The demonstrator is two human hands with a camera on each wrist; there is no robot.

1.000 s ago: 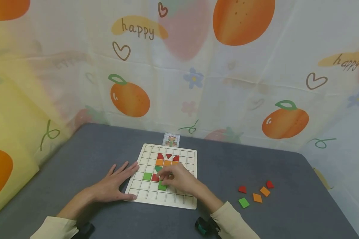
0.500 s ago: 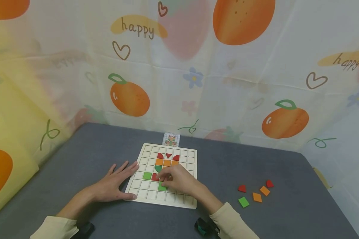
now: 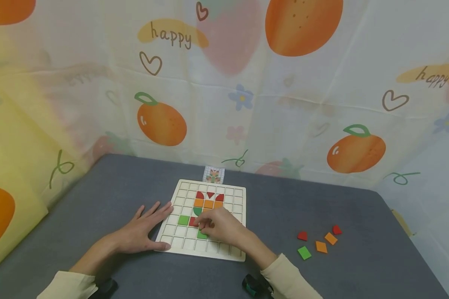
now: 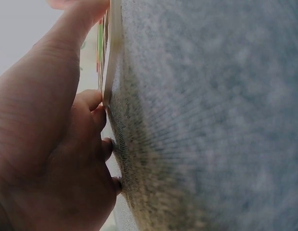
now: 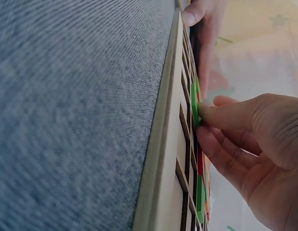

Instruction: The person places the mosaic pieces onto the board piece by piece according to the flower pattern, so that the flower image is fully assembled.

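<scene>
A cream grid board (image 3: pixel 179 243) lies on the grey table with coloured tiles in its middle cells. My left hand (image 3: pixel 142 230) rests spread along the board's left side, thumb on the near left corner. My right hand (image 3: pixel 222 226) is over the board, thumb and fingers bent at a green square tile (image 5: pixel 195 103); in the right wrist view the thumb presses on this tile with a fingertip at its end. A red tile (image 3: pixel 193 221) and another green tile (image 3: pixel 183 220) lie just left of these fingers. Orange tiles (image 3: pixel 208 204) and red shapes sit farther up; the hand hides some cells.
To the right on the table lie several loose tiles: a green square (image 3: pixel 304 253), orange pieces (image 3: pixel 321 247) and red pieces (image 3: pixel 302 236). A small pattern card (image 3: pixel 213 175) lies beyond the board's far edge. A fruit-printed curtain (image 3: pixel 284 104) hangs behind.
The fingers of my right hand have shifted slightly toward me over the green tile, covering more of it. My left hand and the board stay where they were.
</scene>
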